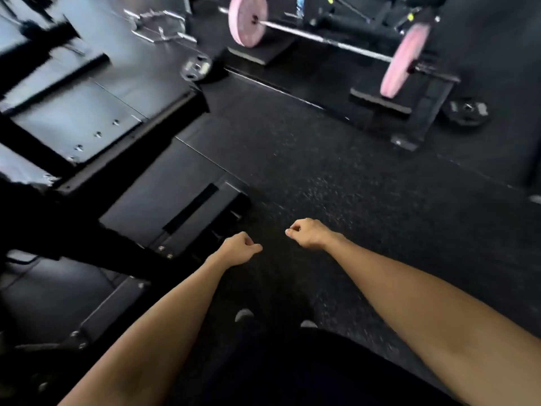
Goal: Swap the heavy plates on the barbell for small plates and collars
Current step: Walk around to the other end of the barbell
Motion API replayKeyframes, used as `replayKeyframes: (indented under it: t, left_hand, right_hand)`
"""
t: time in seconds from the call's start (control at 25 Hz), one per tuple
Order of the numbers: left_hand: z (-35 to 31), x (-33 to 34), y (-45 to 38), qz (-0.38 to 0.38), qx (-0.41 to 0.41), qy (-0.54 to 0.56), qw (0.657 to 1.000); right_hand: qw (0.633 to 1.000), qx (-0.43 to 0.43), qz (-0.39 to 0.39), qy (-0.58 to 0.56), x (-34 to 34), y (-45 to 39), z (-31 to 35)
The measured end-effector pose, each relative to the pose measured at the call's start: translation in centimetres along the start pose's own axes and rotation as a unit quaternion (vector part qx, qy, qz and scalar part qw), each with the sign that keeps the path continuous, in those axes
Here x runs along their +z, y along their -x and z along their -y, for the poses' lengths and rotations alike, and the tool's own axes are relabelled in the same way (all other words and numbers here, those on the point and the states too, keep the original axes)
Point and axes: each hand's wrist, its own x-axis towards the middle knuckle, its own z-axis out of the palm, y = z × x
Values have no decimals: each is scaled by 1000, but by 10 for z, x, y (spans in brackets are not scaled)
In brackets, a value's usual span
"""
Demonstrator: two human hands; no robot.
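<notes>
- Nearest to us, our two bare forearms reach forward over the dark rubber floor (pixel 336 177); our left hand (pixel 240 248) and right hand (pixel 307 232) both hang loosely curled and hold nothing.
- At far left, black rack beams (pixel 96 159) and a low platform (pixel 123 83) run beside us; a pile of chrome handles (pixel 159 26) lies on it at the top, and a small dark plate (pixel 195 67) sits on its corner.
- Ahead and well apart from both hands lies the barbell (pixel 322 39), its long axis running from upper left down to the right, across our line of reach.
- Its left pink plate (pixel 247 20) and right pink plate (pixel 405 61) rest on black blocks (pixel 380 99); we judge these the heavy ones, both still on.
- Our right hand is the nearer to the bar's right end, and open floor lies between, with nothing in the way that we can see.
- At far right, another small dark plate (pixel 467 111) lies flat on the floor just beside the right block.
- We can make out no collars; motion blur leaves the bar's ends unclear.
</notes>
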Motion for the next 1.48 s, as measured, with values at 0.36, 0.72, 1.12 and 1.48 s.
replayKeyframes:
  t: [0.36,0.72,1.12,1.48]
  left_hand:
    - [-17,79,-49,139,5,-100,985]
    - [-49,-25,-211,181,-6,-102,978]
    - [-84,-152,-366,182,-23,-87,979]
    - [-157,-292,-555,168,-54,-52,983]
  right_hand:
    - [988,119,92,-17,42,-7,-122]
    - [982,153,115,0,-68,-147,-96]
    - [984,163,73,-28,-190,-322,-6]
    - [983,122,134,31,-341,-544,71]
